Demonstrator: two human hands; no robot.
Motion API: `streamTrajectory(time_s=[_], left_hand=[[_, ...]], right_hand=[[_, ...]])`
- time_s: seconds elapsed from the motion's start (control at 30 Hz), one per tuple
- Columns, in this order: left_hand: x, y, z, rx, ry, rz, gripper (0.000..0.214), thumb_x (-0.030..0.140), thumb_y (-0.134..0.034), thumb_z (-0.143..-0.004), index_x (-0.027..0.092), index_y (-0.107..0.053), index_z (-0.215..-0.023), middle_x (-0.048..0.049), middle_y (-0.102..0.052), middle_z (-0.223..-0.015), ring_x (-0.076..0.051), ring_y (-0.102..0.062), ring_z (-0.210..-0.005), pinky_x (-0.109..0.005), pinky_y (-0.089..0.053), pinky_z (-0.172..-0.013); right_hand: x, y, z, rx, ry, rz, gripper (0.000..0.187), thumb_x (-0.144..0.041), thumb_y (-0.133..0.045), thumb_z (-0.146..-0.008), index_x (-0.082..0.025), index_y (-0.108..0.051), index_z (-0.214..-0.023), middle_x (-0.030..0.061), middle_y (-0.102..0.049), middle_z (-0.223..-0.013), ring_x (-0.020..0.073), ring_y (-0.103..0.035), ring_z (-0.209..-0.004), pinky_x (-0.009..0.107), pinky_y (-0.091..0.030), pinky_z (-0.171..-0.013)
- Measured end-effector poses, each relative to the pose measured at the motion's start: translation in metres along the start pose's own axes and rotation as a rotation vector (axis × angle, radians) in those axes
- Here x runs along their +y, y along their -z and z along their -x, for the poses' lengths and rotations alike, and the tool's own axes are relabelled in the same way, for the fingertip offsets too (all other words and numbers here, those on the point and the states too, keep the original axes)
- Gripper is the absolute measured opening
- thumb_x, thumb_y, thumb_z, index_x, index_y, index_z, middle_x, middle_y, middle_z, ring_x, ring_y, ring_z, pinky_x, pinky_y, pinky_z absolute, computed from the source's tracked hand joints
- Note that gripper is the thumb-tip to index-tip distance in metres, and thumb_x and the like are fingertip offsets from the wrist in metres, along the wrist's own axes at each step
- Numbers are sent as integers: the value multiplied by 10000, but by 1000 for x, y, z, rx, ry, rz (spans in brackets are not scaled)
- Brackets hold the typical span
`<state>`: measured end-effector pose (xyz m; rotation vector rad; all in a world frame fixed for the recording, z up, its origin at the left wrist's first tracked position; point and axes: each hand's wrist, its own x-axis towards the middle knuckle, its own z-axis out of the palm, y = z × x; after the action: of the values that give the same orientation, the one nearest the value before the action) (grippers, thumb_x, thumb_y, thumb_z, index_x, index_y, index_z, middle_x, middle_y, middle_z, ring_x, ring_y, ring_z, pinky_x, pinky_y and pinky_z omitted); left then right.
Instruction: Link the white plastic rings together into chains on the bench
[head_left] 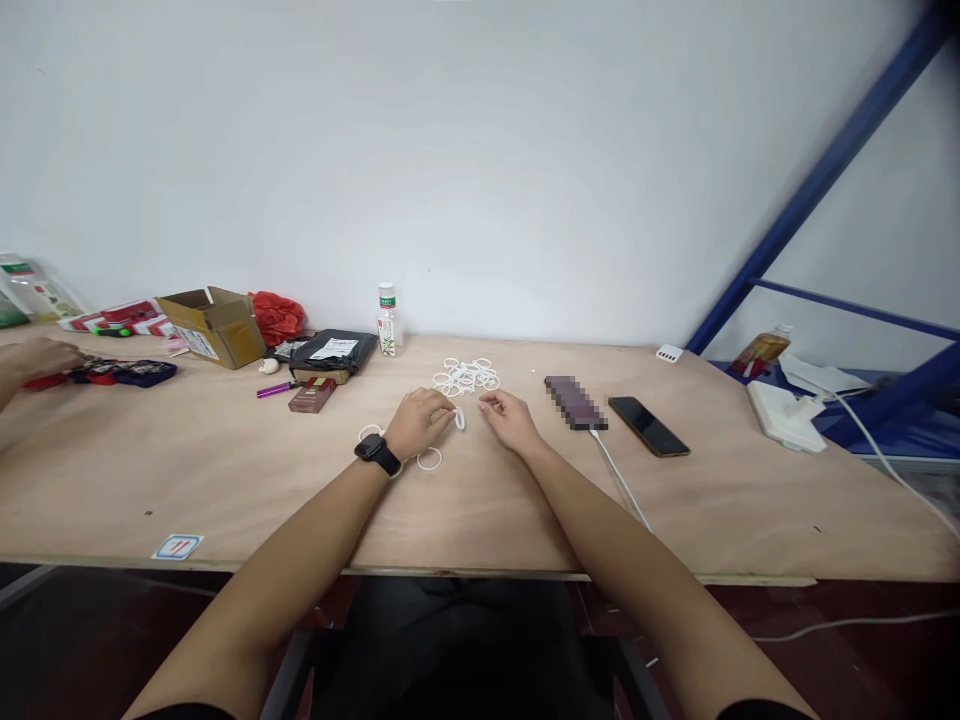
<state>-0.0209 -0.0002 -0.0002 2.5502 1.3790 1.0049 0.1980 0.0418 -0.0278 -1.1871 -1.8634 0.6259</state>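
My left hand (418, 424), with a black watch (377, 453) on its wrist, pinches a white ring (460, 419) at its fingertips. The ring stands on edge, seen narrow. Just to the right, my right hand (508, 420) has its fingers curled and the tips brought together; whatever they hold, if anything, does not show. A tangled pile of white rings (466, 376) lies on the table beyond both hands. Nearer me, one loose white ring (430, 459) lies flat beside my left wrist. Another white ring (370, 430) is partly covered by that wrist.
On the right lie two phones (576, 403) (649, 427), one with a white cable (621, 480). A bottle (388, 320), a black package (334, 350), a dark red box (312, 395) and an open carton (214, 328) stand left. Another person's hand (45, 355) reaches in at far left.
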Motion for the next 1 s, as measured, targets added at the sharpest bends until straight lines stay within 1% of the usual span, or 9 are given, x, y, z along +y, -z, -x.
streamTrajectory(time_s=[0.1,0.23,0.3,0.4,0.53,0.67,0.8,0.9,1.0], left_hand=[[-4,1,1,-16,40,-25,120,288,-565,-835,216,-661,-827,-47,-666,-1061,-229,-579,-1012,-404,-408,-928],[-3,3,1,-53,99,-37,69,205,-528,-762,199,-595,-747,-45,-674,-1003,-228,-589,-972,-400,-409,-910],[-1,3,1,-81,108,-36,65,195,-505,-748,196,-569,-733,-43,-682,-962,-220,-596,-933,-391,-406,-899],[1,4,0,-129,114,-36,61,204,-497,-734,193,-555,-721,-37,-687,-916,-212,-598,-900,-383,-386,-899],[3,5,0,-209,138,-84,102,229,-489,-742,187,-564,-687,-32,-678,-852,-203,-595,-859,-374,-364,-887],[0,4,2,-268,163,-182,154,274,-506,-756,184,-581,-656,-48,-674,-820,-222,-596,-845,-394,-351,-862],[-4,1,5,-229,165,-197,179,262,-574,-718,200,-649,-868,-56,-696,-955,-250,-602,-961,-417,-332,-918],[-3,-3,5,-181,127,-145,256,279,-553,-792,212,-650,-1019,-56,-695,-1060,-245,-593,-1050,-414,-332,-949],[-1,-5,2,-132,116,-90,287,361,-496,-897,214,-645,-1093,-55,-708,-1052,-225,-605,-1046,-397,-355,-945]], right_hand=[[16,6,-9,-15,-15,264,337,-240,-525,-856,-167,-619,-1171,96,-642,-1155,203,-600,-1032,336,-441,-939],[22,8,-20,-121,-69,436,498,-225,-488,-881,-168,-472,-1376,120,-465,-1433,254,-466,-1282,357,-377,-1042],[20,6,-24,-185,-56,498,549,-231,-488,-885,-195,-407,-1427,101,-407,-1487,269,-440,-1313,366,-375,-1045],[14,3,-26,-245,-60,583,553,-261,-472,-901,-240,-372,-1445,87,-433,-1473,286,-495,-1262,379,-410,-990],[10,2,-19,-205,-80,621,488,-278,-438,-916,-236,-419,-1402,102,-523,-1377,278,-578,-1139,364,-449,-887],[13,7,-15,-156,-124,576,453,-260,-491,-891,-213,-490,-1341,99,-628,-1217,244,-596,-1075,317,-442,-856],[17,9,-16,-138,-105,461,354,-216,-512,-871,-196,-619,-1207,85,-675,-1100,225,-595,-1036,311,-435,-877],[13,5,-16,-116,-69,206,337,-223,-516,-868,-171,-645,-1176,77,-678,-1030,188,-608,-924,295,-463,-831],[2,-4,-10,-153,-28,-103,358,-279,-518,-874,-176,-632,-1196,47,-658,-928,136,-586,-710,260,-485,-668]])
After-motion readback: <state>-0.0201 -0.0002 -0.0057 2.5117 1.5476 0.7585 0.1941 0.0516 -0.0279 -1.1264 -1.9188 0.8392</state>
